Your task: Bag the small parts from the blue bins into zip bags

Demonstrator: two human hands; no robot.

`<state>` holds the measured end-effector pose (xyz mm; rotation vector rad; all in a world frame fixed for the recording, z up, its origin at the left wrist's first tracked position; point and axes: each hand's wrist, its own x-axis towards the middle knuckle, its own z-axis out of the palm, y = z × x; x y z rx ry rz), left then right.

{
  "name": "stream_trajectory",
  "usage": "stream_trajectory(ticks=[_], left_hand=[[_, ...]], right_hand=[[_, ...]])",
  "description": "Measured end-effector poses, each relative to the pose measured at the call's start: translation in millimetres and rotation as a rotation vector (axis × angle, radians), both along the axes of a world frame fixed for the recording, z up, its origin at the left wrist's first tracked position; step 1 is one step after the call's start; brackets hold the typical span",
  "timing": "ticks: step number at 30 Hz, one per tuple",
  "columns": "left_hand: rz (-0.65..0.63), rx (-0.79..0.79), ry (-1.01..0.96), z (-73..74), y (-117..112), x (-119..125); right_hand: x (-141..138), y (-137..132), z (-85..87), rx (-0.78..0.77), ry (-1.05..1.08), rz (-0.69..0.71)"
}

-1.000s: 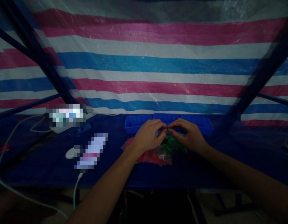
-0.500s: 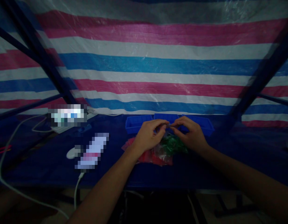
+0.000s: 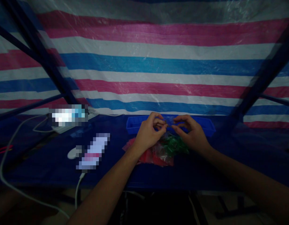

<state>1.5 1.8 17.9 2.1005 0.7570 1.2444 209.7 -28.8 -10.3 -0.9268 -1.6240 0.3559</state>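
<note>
Cable: one white cable, looping off the table's edge at 8 o'clock from my hands.
Round white thing: one, at 9 o'clock, beside a blurred patch.
Hands: two, both mine. My left hand and right hand each pinch thumb to forefinger, and the tips meet on one clear piece.
Clear piece: held in the air at 12 o'clock of the bags.
Bags: two heaps that touch, red bags by my left wrist and green bags under my right palm.
Trays: two blue trays show, at 11 o'clock and 1 o'clock.
Surface: dark blue table.
Room: tarp striped pink, white and blue, with dark poles slanting across it.
Hidden: the gap between the trays, behind my fingers. The clear piece is too dim to name, and the bags are too jumbled to count.
</note>
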Motion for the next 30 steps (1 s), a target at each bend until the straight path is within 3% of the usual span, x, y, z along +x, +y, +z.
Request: stream_trajectory(ticks=[6,14,21,30], left_hand=[[-0.046,0.060,0.089,1.4,-2.5,0.4],[0.038,0.160,0.323,2.8,-1.4,-5.3],[-0.013,0.191,0.195,6.7,-5.4,-4.6],[0.047,0.127,0.134,2.7,2.3,-4.0]], right_hand=[[-0.4,2.2,-4.0,-0.127,0.106,0.114],[3.6,-5.8,4.2,0.111,-0.199,-0.027],[5.3,-1.6,6.6,0.263,-0.330,-0.015],[2.5,-10.6,12.9,0.167,-0.308,0.076]])
